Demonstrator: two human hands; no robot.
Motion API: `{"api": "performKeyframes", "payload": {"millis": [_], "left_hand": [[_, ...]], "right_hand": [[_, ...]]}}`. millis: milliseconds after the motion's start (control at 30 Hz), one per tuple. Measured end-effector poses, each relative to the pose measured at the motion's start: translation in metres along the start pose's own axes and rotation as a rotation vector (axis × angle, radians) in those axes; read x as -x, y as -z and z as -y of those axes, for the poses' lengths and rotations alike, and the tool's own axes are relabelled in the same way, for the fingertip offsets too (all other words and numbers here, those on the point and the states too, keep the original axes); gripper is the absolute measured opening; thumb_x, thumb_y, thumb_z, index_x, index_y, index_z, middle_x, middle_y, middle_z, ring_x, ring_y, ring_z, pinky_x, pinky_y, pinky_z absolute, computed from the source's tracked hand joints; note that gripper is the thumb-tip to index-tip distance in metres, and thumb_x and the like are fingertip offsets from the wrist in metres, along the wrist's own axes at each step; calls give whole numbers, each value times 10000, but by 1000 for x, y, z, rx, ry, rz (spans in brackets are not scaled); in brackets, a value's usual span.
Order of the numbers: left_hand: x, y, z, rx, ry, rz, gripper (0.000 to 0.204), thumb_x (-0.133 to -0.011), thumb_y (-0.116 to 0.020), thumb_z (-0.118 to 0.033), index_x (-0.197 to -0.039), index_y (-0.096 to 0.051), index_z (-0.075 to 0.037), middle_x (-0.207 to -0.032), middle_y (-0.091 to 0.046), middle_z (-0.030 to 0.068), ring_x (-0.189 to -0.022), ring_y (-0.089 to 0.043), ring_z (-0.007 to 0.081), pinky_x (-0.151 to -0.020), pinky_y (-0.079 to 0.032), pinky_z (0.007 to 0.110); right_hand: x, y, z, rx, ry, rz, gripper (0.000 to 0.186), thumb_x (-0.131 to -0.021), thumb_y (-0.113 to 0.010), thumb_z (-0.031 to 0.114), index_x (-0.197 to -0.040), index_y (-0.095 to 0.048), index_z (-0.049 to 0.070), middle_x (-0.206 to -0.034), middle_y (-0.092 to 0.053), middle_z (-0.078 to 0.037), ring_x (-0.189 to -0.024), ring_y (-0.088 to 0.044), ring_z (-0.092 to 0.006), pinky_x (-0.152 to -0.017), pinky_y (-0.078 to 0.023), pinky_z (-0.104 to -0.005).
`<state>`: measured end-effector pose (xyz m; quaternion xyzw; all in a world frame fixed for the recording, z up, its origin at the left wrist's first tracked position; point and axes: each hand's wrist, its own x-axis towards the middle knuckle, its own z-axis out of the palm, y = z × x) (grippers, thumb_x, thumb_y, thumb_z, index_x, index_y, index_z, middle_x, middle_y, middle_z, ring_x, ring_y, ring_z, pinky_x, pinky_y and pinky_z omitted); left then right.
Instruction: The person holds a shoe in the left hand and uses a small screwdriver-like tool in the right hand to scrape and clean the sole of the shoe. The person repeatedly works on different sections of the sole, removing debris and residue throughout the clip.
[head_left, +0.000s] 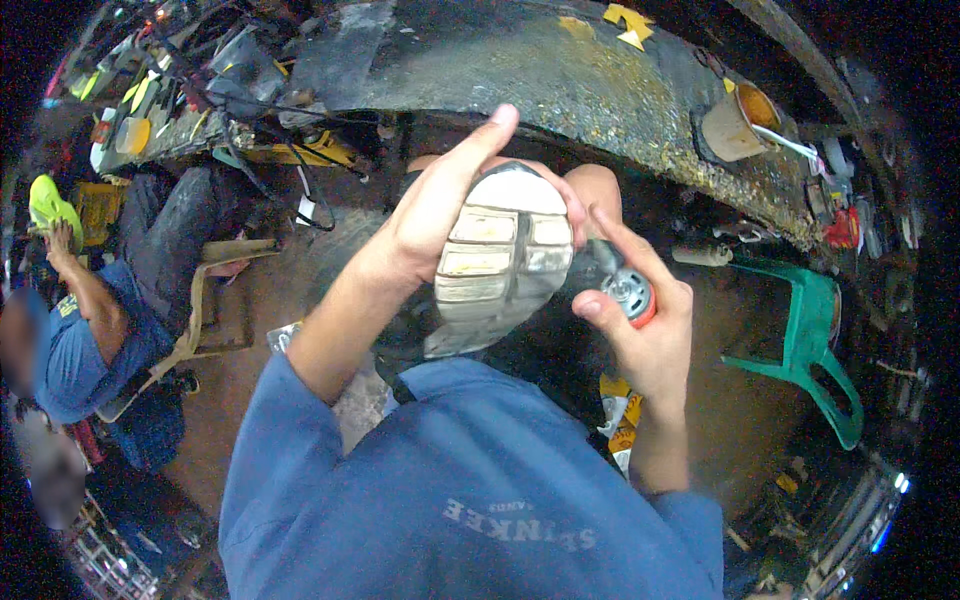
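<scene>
A shoe (pixel 490 258) is held sole up in front of my chest, its white and dark ribbed tread facing me. My left hand (pixel 435 212) is closed around it from the left, thumb stretched upward and fingers showing at the far right edge. Just to the right, my right hand (pixel 655 325) grips a small round motor tool (pixel 627 291) with a silver end and a red rim. A blurred grey part of this tool points toward the sole; whether it touches cannot be made out.
Ahead runs a worn, stained workbench (pixel 480 65) with a dirty tub (pixel 740 122) at its right. A green plastic chair (pixel 805 330) lies right. On the left, a seated person in blue (pixel 105 330) holds a yellow-green shoe (pixel 52 203) near another chair (pixel 195 300).
</scene>
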<state>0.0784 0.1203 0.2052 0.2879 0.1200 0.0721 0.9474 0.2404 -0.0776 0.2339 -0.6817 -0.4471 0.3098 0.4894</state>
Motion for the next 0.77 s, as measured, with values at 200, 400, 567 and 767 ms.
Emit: {"api": "performKeyframes", "payload": {"millis": [200,400,567,767], "left_hand": [[-43,32,44,53,310,-108,861,-1116,-432,-717,-1141,-783,68,-1007,-831,175,-956,-802,238,-923,-647,369],[-64,45,76,-103,235,-157,696,-1159,-436,-633,-1190,-777,-27,-1059,-819,105,-939,-789,179,-875,-636,339],[-69,48,77,-196,312,-216,733,-1171,-370,-649,-1166,-773,-36,-1028,-813,94,-914,-775,174,-866,-623,334],[-69,53,76,-296,276,-129,715,-1185,-330,-625,-1177,-761,-54,-1052,-802,93,-966,-754,151,-911,-598,324]], "right_hand": [[8,-6,-75,297,-301,-167,401,-917,-916,364,-957,-702,27,-725,-628,-6,-719,-570,-96,-675,-498,-310],[8,14,-101,387,-148,-184,501,-846,-942,523,-929,-733,75,-726,-697,-94,-680,-697,-268,-648,-556,-403],[6,15,-100,571,-167,-135,574,-822,-903,656,-897,-727,114,-757,-740,-159,-744,-762,-419,-648,-586,-503],[-4,17,-91,633,-237,-37,584,-860,-853,691,-888,-728,121,-745,-739,-167,-741,-760,-441,-654,-597,-525]]}}
